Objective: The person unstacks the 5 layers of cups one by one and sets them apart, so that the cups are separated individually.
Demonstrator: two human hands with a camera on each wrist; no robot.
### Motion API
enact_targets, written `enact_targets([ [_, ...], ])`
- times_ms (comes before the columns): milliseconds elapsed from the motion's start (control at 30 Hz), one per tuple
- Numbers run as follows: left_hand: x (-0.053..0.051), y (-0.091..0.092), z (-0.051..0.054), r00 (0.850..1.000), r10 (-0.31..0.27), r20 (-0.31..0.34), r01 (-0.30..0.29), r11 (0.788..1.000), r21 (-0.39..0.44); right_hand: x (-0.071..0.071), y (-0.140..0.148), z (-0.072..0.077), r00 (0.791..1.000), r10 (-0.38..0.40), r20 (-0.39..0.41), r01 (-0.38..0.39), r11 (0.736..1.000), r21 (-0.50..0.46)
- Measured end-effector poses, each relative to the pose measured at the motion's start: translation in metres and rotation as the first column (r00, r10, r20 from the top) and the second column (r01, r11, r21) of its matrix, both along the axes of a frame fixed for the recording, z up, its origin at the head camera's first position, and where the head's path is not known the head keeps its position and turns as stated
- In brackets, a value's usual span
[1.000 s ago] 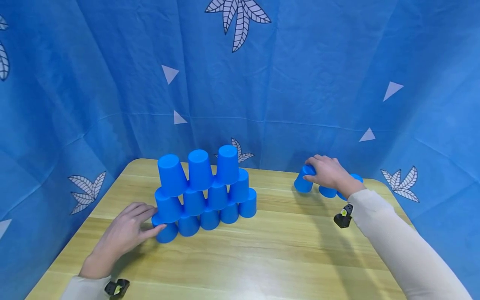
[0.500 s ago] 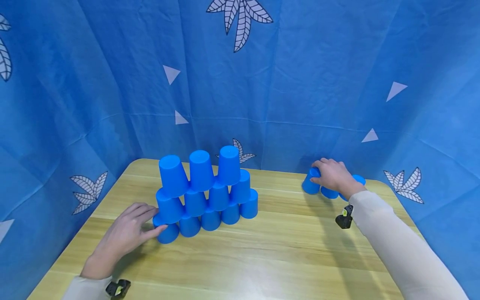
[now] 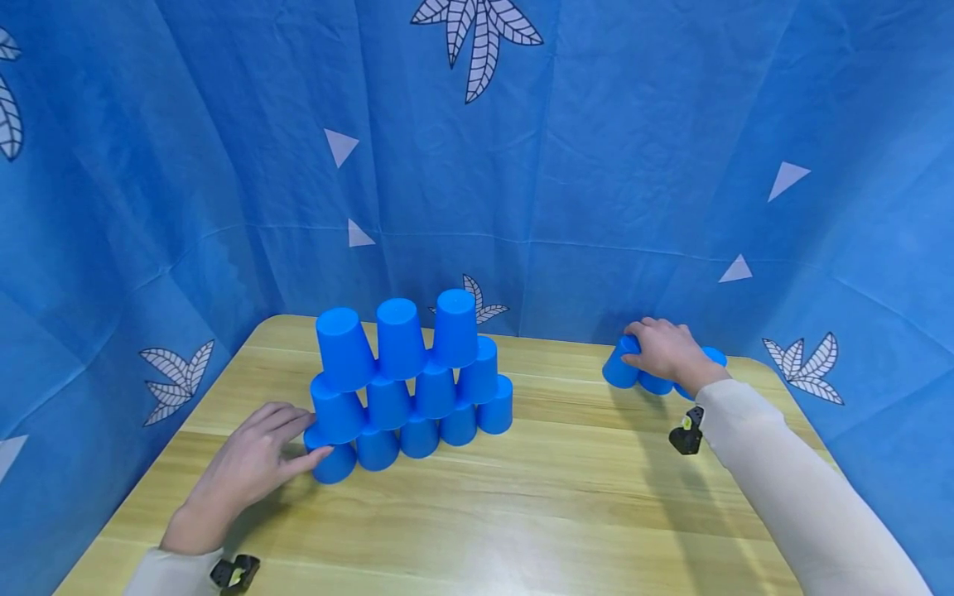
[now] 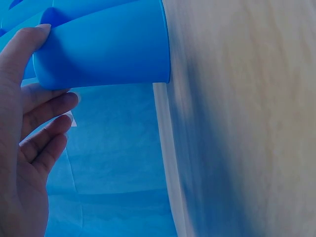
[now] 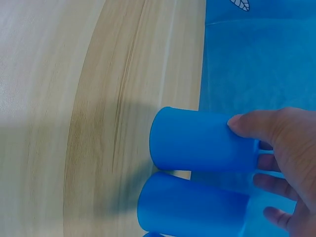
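Upside-down blue cups form a stepped stack on the left of the table. Three cups make its top row, including a middle one (image 3: 400, 339). My left hand (image 3: 249, 455) holds the bottom row's left end cup (image 3: 334, 465) between thumb and fingers; in the left wrist view the thumb lies at that cup's (image 4: 106, 49) base edge. At the far right, my right hand (image 3: 666, 352) grips an upside-down blue cup (image 3: 619, 370) by its upper part, thumb (image 5: 249, 124) on its side. Close beside it stands another cup (image 5: 195, 205), partly hidden by the hand in the head view.
A third blue cup (image 3: 714, 356) stands at the right end, mostly behind the right wrist. Wooden tabletop (image 3: 551, 488) lies between the stack and these cups. A blue patterned curtain (image 3: 633, 165) hangs around the table's back and sides.
My right hand has moved slightly right with its cup, which now stands close to the neighbouring cup. The left hand and the stack have kept their places.
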State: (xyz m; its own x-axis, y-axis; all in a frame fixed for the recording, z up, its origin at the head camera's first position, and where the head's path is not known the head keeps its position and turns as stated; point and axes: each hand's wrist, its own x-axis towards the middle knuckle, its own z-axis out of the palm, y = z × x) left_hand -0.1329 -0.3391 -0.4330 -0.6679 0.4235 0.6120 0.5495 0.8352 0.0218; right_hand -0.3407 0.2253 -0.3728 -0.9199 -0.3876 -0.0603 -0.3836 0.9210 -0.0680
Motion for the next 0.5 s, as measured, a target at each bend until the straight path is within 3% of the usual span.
enact_targets([
  [233, 0.000, 0.001, -0.001, 1.000, 0.012, 0.011, -0.012, 1.000, 0.002, 0.001, 0.002, 0.002, 1.000, -0.007, 0.003, 0.007, 1.000, 0.014],
  [500, 0.001, 0.001, 0.002, 1.000, 0.002, 0.004, -0.002, 1.000, -0.006, 0.004, -0.003, 0.016, 1.000, 0.007, -0.029, -0.007, 1.000, 0.000],
])
